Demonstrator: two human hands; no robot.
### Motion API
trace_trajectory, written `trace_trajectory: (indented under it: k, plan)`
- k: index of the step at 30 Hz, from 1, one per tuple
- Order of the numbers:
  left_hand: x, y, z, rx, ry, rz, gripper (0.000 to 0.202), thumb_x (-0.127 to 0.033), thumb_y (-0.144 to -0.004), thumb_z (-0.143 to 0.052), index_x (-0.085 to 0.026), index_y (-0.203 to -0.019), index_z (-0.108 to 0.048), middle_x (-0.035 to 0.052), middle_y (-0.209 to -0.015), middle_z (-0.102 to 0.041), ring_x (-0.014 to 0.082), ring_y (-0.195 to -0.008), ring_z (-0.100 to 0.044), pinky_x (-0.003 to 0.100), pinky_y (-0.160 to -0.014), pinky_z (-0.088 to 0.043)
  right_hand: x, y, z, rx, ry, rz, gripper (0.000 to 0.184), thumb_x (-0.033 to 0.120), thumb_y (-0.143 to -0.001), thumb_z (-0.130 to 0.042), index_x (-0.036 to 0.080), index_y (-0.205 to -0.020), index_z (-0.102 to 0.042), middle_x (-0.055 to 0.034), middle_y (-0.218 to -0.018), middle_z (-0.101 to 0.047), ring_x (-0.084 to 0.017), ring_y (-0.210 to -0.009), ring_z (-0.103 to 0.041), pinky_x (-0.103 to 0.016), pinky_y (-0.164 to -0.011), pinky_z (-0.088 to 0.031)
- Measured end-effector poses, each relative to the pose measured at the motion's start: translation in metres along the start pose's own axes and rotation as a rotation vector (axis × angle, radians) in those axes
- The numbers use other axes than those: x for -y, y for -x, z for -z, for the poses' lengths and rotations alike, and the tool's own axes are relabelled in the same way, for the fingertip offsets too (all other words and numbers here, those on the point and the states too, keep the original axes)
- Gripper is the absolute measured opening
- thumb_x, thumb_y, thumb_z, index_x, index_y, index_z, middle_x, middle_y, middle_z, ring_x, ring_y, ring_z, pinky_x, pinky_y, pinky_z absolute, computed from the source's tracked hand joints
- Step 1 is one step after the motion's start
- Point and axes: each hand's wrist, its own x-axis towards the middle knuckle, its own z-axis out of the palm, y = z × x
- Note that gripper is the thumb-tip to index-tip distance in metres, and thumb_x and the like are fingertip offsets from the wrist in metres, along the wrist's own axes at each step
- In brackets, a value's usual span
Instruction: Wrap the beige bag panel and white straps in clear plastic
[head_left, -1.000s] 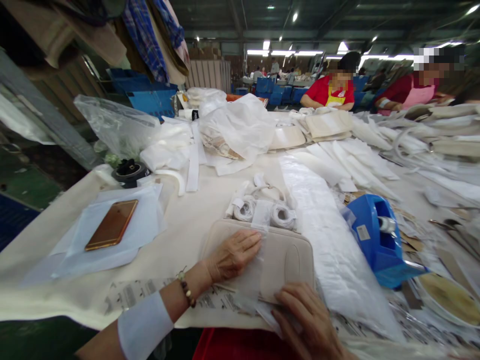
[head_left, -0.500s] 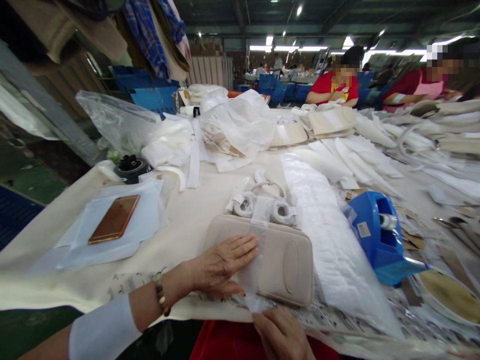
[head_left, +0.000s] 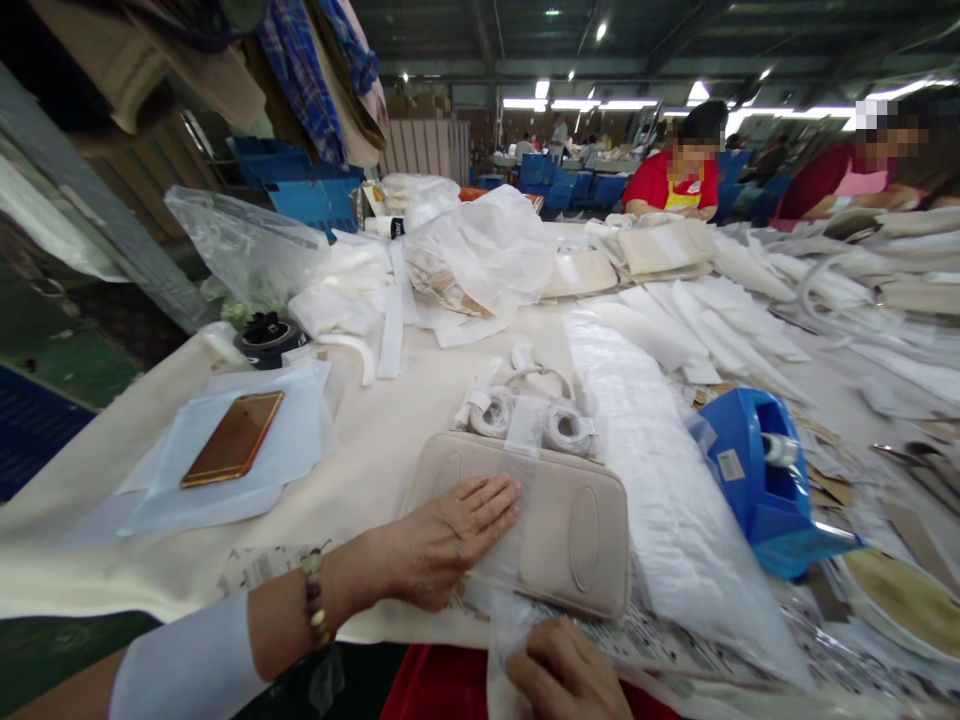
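A beige padded bag panel lies flat near the table's front edge, with a translucent strip running across its middle. My left hand rests flat on the panel's left half, fingers stretched out beside the strip. My right hand is at the bottom edge, fingers closed on the strip's lower end below the panel. Two white wrapped rolls sit just behind the panel.
A blue tape dispenser stands to the right. A gold phone lies on white sheets at left. A black tape roll, plastic bags and white strips cover the table. Two people work at the far side.
My right hand slid off the panel's lower edge toward me, drawing the strip's end down. My left hand stayed flat on the panel.
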Motion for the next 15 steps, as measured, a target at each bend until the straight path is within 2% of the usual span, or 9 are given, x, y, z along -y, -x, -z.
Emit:
trace_trajectory:
  k: [2, 4, 8, 12, 15]
  plan:
    - [-0.002, 0.000, -0.002, 0.006, -0.023, -0.001, 0.091, -0.016, -0.058, -0.057, 0.000, -0.140, -0.020, 0.0258, -0.149, -0.014, 0.0335, -0.140, -0.009, 0.048, -0.114, -0.017, 0.005, -0.004, -0.005, -0.058, 0.023, 0.042, 0.030, 0.016, -0.092, -0.037, 0.018, -0.071, -0.059, -0.0032, -0.060, -0.058, -0.013, -0.054, -0.055, -0.023, -0.049, -0.045]
    - [-0.003, 0.000, -0.005, -0.005, -0.043, -0.006, 0.093, -0.016, -0.057, -0.058, 0.001, -0.140, -0.019, 0.0271, -0.149, -0.013, 0.0343, -0.140, -0.008, 0.048, -0.114, -0.017, 0.009, -0.009, -0.006, -0.091, -0.032, 0.080, 0.029, 0.009, -0.091, -0.036, 0.017, -0.075, -0.060, -0.0044, -0.064, -0.061, -0.013, -0.059, -0.057, -0.023, -0.055, -0.048]
    - [-0.005, -0.003, -0.011, -0.022, -0.081, 0.015, 0.091, -0.018, -0.059, -0.057, 0.003, -0.139, -0.019, 0.0284, -0.148, -0.014, 0.0361, -0.139, -0.008, 0.050, -0.113, -0.017, 0.012, -0.019, -0.001, -0.137, -0.165, 0.062, 0.026, 0.011, -0.093, -0.036, 0.015, -0.081, -0.059, -0.0067, -0.068, -0.064, -0.013, -0.060, -0.056, -0.022, -0.054, -0.048]
    - [-0.007, -0.009, -0.010, -0.028, -0.084, 0.042, 0.084, -0.021, -0.061, -0.056, 0.003, -0.137, -0.026, 0.0289, -0.147, -0.020, 0.0372, -0.138, -0.016, 0.050, -0.112, -0.020, 0.007, -0.025, 0.009, -0.290, -0.225, 0.045, 0.021, 0.011, -0.091, -0.040, 0.015, -0.083, -0.059, -0.0057, -0.068, -0.060, -0.012, -0.061, -0.055, -0.021, -0.052, -0.046]
    - [-0.009, -0.014, -0.006, -0.052, -0.114, 0.051, 0.080, -0.023, -0.064, -0.055, 0.001, -0.135, -0.028, 0.0282, -0.146, -0.023, 0.0376, -0.137, -0.021, 0.050, -0.111, -0.023, 0.004, -0.024, 0.020, -0.244, -0.211, 0.059, 0.016, 0.009, -0.089, -0.044, 0.013, -0.085, -0.059, -0.0068, -0.070, -0.060, -0.013, -0.065, -0.057, -0.021, -0.056, -0.048]
